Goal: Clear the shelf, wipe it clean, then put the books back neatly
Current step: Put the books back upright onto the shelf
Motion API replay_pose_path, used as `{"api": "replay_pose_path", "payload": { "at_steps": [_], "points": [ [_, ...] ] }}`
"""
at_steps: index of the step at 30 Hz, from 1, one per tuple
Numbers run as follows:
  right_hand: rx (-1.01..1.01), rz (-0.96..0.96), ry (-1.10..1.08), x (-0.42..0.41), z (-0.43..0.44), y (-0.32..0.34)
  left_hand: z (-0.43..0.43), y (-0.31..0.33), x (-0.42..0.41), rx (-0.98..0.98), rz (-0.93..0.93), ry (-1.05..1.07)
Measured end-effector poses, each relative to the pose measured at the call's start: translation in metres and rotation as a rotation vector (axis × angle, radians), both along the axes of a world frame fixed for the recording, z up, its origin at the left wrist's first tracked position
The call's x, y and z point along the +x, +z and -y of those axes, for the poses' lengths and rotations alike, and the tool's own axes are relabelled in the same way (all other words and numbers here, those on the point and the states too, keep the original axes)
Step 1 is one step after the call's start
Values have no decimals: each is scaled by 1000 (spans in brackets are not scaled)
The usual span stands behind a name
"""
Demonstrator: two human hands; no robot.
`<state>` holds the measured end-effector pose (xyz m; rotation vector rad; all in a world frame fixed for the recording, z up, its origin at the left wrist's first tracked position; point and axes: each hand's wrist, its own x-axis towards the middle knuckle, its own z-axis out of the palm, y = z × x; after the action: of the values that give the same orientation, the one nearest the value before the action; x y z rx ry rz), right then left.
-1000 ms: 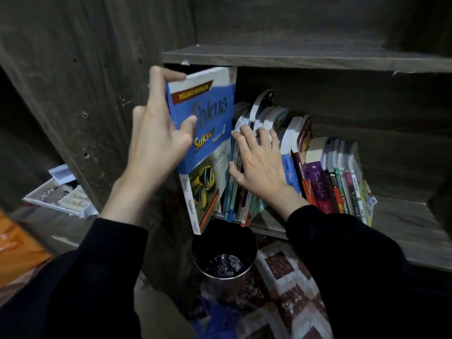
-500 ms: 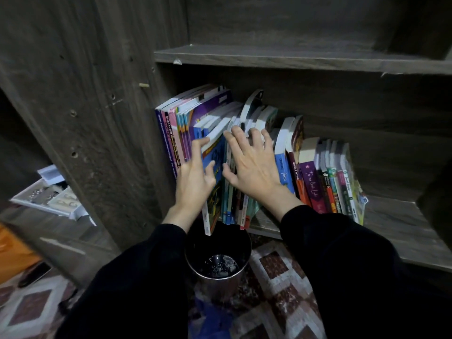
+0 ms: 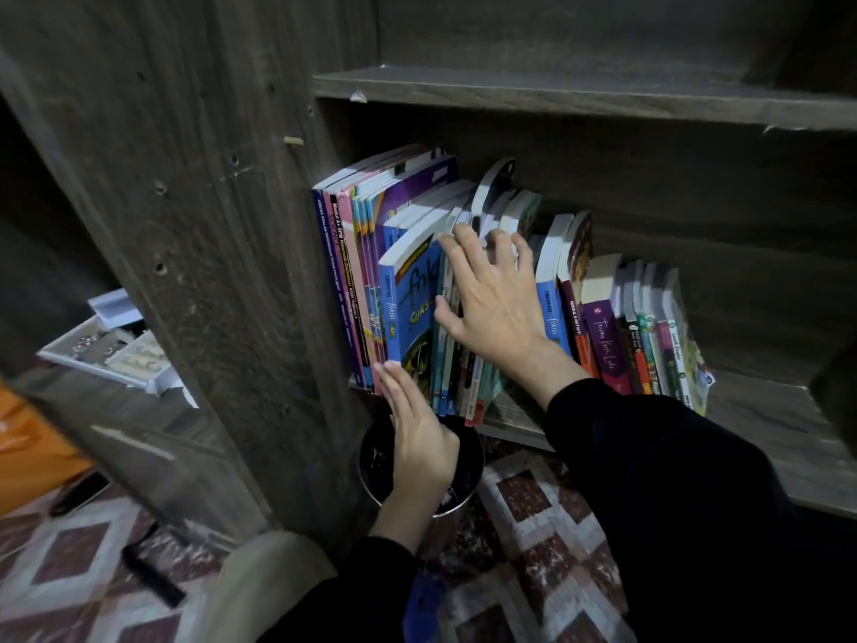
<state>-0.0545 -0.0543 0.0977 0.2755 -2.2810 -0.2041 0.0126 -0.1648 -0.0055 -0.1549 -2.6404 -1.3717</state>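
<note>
Currently nudging a blue book (image 3: 408, 313) into place on the shelf (image 3: 765, 410) with the left hand (image 3: 419, 438), fingers straight and together, tips touching its lower front corner. Bracing the leaning books (image 3: 463, 382) with the right hand (image 3: 494, 308), fingers spread and pressed flat, just right of the blue book. Likely to crumple the soft cover if forced into so tight a gap beside the right thumb; likely also to let the books slump leftward on lifting the right palm, or to tip the blue book off the front edge into the cup (image 3: 368, 457) directly under the left hand.
</note>
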Motion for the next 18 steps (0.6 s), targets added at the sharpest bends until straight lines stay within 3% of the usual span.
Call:
{"api": "replay_pose_path", "payload": {
  "at_steps": [11, 18],
  "points": [
    [3, -2, -23, -2, 4, -1, -6, 6, -42, 3, 166, -185],
    [56, 35, -90, -4, 6, 0, -4, 24, -66, 53, 366, -238]
  ]
}}
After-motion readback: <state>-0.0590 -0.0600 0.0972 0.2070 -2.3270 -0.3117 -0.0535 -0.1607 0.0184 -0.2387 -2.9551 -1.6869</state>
